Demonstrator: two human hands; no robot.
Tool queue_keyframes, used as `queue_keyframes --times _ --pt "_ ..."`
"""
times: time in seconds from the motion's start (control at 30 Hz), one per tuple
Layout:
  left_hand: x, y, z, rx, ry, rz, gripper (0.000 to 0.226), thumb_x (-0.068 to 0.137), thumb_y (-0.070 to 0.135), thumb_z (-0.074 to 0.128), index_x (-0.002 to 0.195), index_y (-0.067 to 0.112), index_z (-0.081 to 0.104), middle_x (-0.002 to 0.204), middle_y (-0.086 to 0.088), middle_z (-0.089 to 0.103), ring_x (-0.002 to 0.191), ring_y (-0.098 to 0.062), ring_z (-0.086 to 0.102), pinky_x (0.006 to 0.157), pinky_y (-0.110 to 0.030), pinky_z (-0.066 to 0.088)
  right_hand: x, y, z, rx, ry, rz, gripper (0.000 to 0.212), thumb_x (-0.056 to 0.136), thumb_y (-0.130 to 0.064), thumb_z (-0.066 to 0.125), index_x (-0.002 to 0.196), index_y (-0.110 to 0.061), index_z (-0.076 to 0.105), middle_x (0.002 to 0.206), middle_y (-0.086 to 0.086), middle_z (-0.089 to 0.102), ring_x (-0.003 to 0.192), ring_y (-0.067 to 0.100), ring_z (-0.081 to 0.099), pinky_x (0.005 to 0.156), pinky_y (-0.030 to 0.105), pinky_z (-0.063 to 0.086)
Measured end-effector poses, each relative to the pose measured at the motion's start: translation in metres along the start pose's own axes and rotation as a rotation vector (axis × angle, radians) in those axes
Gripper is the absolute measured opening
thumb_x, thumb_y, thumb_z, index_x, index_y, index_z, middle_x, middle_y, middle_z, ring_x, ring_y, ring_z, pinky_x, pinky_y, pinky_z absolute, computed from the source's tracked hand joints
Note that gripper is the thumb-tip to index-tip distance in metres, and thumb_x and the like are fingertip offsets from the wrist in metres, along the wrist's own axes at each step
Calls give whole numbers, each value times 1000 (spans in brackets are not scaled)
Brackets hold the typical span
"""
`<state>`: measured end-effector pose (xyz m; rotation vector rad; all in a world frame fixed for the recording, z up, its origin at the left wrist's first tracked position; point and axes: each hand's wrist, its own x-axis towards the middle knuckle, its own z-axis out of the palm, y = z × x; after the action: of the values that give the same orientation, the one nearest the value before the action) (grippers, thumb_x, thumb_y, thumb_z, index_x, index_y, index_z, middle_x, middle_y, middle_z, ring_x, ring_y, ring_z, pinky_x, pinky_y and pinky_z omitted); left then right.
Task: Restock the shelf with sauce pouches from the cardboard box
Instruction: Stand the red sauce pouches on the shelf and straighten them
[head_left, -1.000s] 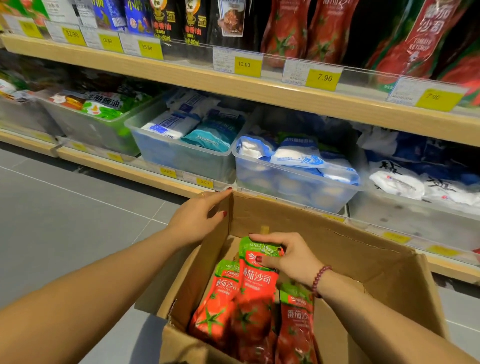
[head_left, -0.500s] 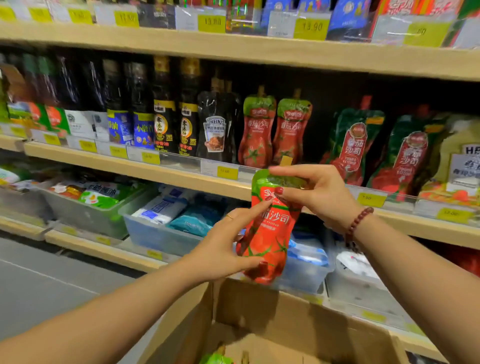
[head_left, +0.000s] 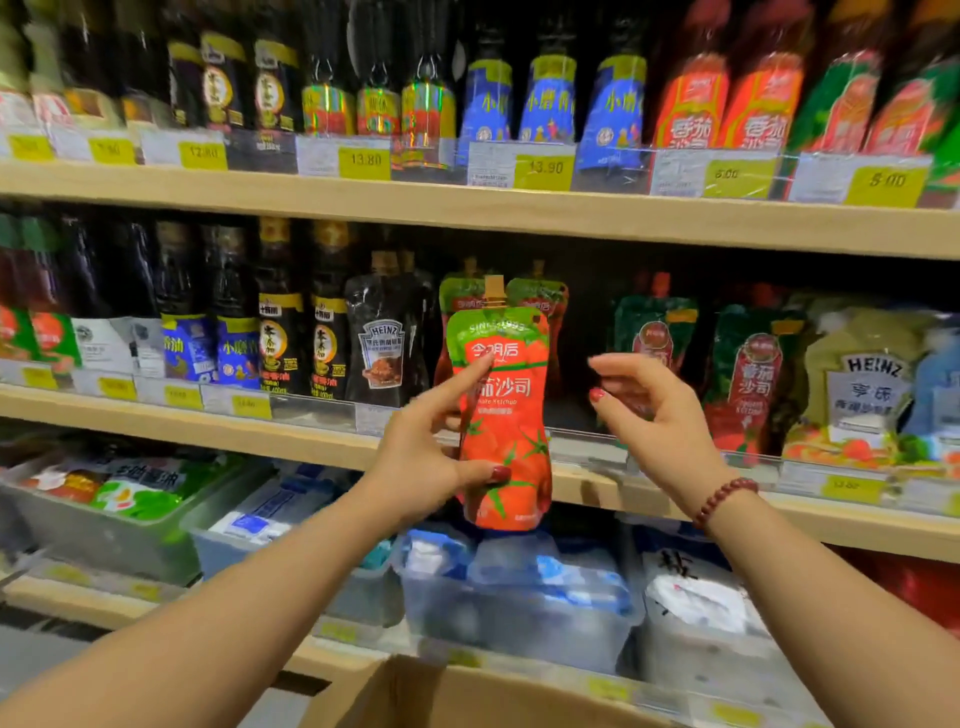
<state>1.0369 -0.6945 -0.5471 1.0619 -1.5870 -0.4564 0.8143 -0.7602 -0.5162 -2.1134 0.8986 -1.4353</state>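
One sauce pouch (head_left: 506, 415) pinched by left hand (head_left: 421, 457) | right hand (head_left: 654, 410) spread | clear bin (head_left: 519, 636): probably white-blue packets (head_left: 571, 574)

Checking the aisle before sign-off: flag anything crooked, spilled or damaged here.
Nothing stands out. The red-and-green tomato sauce pouch is upright and intact in the left hand, just in front of two matching pouches on the wooden middle shelf. The right hand is off it. Dark sauce bottles stand straight; no spill shows.

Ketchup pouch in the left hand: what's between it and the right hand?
Nothing. The head view shows a bare gap between the ketchup pouch and the right hand, dark shelf behind.
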Motion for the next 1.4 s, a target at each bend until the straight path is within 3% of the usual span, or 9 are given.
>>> queue_keyframes --times 0.17,0.4,0.6,0.8,0.93,1.03,1.13,1.27,1.4 --pt "42 3 -7 -19 64 10 99 58 -1 86 121 63 44 118 11 58 88 -2 66 69 -24 57 -12 60 1 -777 -89 111 17 90 -33 53 103 -29 64 90 -5 63 94 23 54 76 34 37" --pt "99 -13 3 31 16 32 98 62 -1 84 132 50 39 118 9 55 91 1 64 73 -25 57 -14 76 19 -786 148 -4 9 87 -26 59 79 -28 64 68 -9 59 71 22 48 65 30 25" --pt "129 -39 18 159 33 42 101 61 1 84 140 43 36 119 30 45 101 18 49 74 4 39 -20 89 26 -793 242 -80 6 85 -25 61 80 -26 62 67 -8 54 69 20 45 68 30 26" --pt "128 -68 29 178 -26 -56 105 66 -4 80 135 58 31 119 30 40 80 20 52 61 -4 46 -21 93 29 -798 253 -96 12 87 -31 52 80 -27 61 68 -9 53 70 18 44 70 30 28" --pt "126 -63 26 384 -99 -82 111 72 7 79 140 59 7 129 11 42 104 -4 53 73 -13 53 -22 92 31 -769 287 -92 11 86 -31 51 81 -27 61 69 -10 53 70 17 43 72 29 29" --pt "119 -56 28 693 -73 -104 118 72 27 79 135 62 -15 120 -7 56 85 -20 62 72 -39 57 -22 90 32 -727 314 -86 10 85 -29 52 81 -27 60 69 -10 53 70 14 39 73 25 24" --pt "116 -52 29 847 -43 -103 125 65 41 82 133 61 -21 113 -7 57 84 -23 62 71 -41 56 -23 90 35 -708 331 -78 6 86 -25 56 81 -26 60 70 -10 53 71 15 40 72 25 23" --pt "124 -52 35 735 -96 -157 126 69 18 83 136 58 -15 106 -7 54 79 -17 59 72 -39 57 -24 88 37 -704 359 -72 7 85 -26 55 81 -25 60 71 -9 54 73 16 42 73 24 23" --pt "145 -51 44 756 -130 -268 126 70 13 81 139 54 -16 126 -13 48 106 -30 56 90 -47 51 -24 90 38 -721 358 -75 10 86 -28 52 82 -26 61 73 -9 54 74 17 44 74 25 26"
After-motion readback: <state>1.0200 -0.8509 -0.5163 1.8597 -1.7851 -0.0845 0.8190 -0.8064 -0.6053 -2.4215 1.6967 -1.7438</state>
